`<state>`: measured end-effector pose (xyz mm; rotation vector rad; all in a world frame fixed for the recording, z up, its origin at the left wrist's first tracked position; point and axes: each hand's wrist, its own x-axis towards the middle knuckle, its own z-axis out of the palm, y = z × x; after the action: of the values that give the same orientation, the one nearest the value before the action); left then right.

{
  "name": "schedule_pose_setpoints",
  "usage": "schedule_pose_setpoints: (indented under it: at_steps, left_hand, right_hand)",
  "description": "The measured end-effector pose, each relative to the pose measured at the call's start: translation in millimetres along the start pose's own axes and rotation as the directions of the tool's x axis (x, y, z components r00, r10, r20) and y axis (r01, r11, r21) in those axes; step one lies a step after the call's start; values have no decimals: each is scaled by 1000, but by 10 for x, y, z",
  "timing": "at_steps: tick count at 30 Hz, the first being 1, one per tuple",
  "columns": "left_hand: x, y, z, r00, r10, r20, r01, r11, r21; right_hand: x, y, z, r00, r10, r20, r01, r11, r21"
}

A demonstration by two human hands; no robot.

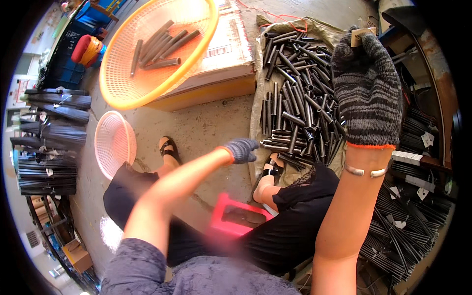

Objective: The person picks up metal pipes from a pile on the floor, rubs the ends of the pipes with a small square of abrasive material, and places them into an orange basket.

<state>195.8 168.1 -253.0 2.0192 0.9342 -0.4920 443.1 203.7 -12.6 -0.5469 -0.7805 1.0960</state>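
Note:
My right hand point(367, 91), in a black-and-grey striped knit glove with an orange cuff, is raised at the right. Its fingertips close on a small tan flat piece point(363, 37); its exact kind is unclear. Below and left of that hand lies a heap of short dark metal tubes point(300, 98) on a greenish sack point(254, 115). My left hand point(241, 150), gloved in grey, hovers beside the heap's near left edge. Its fingers are loosely stretched with no object visible in them.
An orange plastic basket point(109, 73) holding several dark tubes rests against a large box point(221, 78). A smaller pink basket point(102, 142) stands on the floor at left. Between my legs is a pink stool point(222, 216). Bundled dark rods point(418, 231) fill the right side.

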Motion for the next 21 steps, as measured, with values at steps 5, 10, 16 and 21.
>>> schedule_pose_setpoints:
  at_steps: [5, 10, 16, 21]
  left_hand:
    - [748, 194, 811, 944, -151, -294, 141, 988, -56]
    - [1285, -25, 1233, 900, -202, -386, 207, 978, -27]
    - [1241, 188, 1026, 951, -158, -266, 223, 946, 235]
    - [1030, 216, 1127, 980, -88, -177, 83, 996, -36]
  right_hand:
    - [-68, 46, -206, 998, 44, -39, -40, 995, 94]
    - [-21, 177, -285, 993, 110, -46, -99, 977, 187]
    - [-40, 347, -260, 982, 186, -39, -170, 950, 263]
    - [-6, 433, -163, 971, 236, -23, -216, 918, 333]
